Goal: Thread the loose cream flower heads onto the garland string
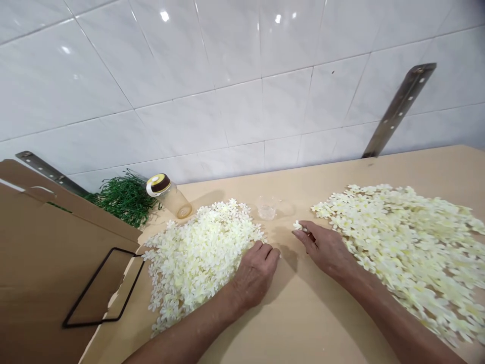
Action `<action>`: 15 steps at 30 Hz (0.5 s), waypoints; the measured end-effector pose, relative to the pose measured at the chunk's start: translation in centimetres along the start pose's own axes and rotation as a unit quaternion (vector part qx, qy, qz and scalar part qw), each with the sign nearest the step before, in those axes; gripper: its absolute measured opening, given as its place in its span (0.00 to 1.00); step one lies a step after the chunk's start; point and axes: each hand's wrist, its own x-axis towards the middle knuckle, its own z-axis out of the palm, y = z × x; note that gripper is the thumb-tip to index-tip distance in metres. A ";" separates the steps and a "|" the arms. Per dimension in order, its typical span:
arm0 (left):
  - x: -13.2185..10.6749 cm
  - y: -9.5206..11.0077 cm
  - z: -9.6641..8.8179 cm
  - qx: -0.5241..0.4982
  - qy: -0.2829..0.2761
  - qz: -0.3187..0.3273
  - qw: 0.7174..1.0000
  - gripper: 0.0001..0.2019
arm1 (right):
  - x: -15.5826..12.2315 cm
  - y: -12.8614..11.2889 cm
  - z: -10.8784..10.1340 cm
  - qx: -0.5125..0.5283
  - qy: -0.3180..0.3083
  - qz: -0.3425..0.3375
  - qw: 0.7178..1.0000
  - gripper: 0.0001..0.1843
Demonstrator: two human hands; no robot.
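Note:
My right hand point(322, 246) pinches a small white artificial flower point(297, 225) between thumb and fingertips, above the tan tabletop. Close to it on the left, my left hand point(257, 270) has its fingers curled together; whatever they hold, if anything, is hidden. That hand is at the right edge of a heaped pile of cream-white artificial flowers point(200, 247). A wider, flatter spread of similar flowers point(409, 242) lies to the right, partly behind my right forearm. Between the piles, just beyond my hands, stands a small clear plastic cup point(267, 210).
A clear bottle point(175, 199) with a brown and yellow lid stands behind the left pile, beside green artificial stems point(127, 197). At the left are a cardboard box point(49, 263) and a black wire frame point(104, 288). A tiled wall point(235, 116) with metal brackets point(399, 111) closes the back.

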 end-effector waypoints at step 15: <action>-1.0 -6.4 -7.2 0.149 0.102 -0.247 0.952 0.14 | -0.2 0.2 0.3 0.039 -0.001 -0.023 0.999 0.19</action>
